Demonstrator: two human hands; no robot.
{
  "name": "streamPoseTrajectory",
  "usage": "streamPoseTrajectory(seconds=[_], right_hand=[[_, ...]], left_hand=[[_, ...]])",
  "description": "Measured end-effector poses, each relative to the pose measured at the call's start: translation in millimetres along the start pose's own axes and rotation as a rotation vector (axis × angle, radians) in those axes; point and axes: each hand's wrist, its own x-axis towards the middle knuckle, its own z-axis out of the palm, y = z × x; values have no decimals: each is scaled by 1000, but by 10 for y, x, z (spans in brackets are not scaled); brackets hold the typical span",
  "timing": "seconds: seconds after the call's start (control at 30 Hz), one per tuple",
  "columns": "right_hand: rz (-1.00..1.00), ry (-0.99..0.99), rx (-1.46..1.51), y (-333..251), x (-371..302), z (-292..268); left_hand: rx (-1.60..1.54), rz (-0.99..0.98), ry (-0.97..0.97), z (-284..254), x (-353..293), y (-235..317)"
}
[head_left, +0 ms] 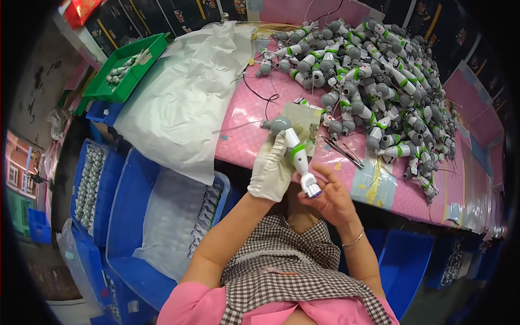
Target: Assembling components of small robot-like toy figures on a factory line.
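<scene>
My left hand [270,169], in a white glove, is closed round a toy arm [297,154]. The toy arm is white with a green band, a grey ball at its upper end and a small white toy hand at its lower end. A thin wire runs left from the grey ball. My bare right hand [337,201] curls loosely about the white toy hand, thumb below it and fingers on its right side. Behind the toy arm a flat pale plate [301,115] lies on the pink-covered table [238,135].
Several similar toy arms [374,81] are heaped at the back right. Tweezers [343,151] lie right of my hands. White sheeting [179,92] covers the table's left. A green tray [154,50] stands beyond it. Blue bins [122,216] stand lower left, another blue bin [403,260] lower right.
</scene>
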Motion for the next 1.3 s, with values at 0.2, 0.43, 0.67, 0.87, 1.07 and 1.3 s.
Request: streamPoseTrajectory(seconds=[0.2, 0.43, 0.67, 0.87, 1.07, 1.3], right_hand=[[-2, -140, 224, 271, 41, -26], [-282, 19, -555, 119, 39, 53], [-223, -66, -910, -101, 14, 47], [-148, 76, -403, 205, -18, -66], [-151, 100, -298, 340, -34, -115], [-240, 62, -372, 503, -13, -37]], left_hand=[[-129, -105, -69, 30, -91, 24], [-174, -193, -92, 63, -113, 78], [-158, -241, -151, -27, -158, 92], [-53, -176, -42, 121, -203, 68], [340, -74, 133, 53, -172, -52], [208, -41, 80, -132, -147, -57]])
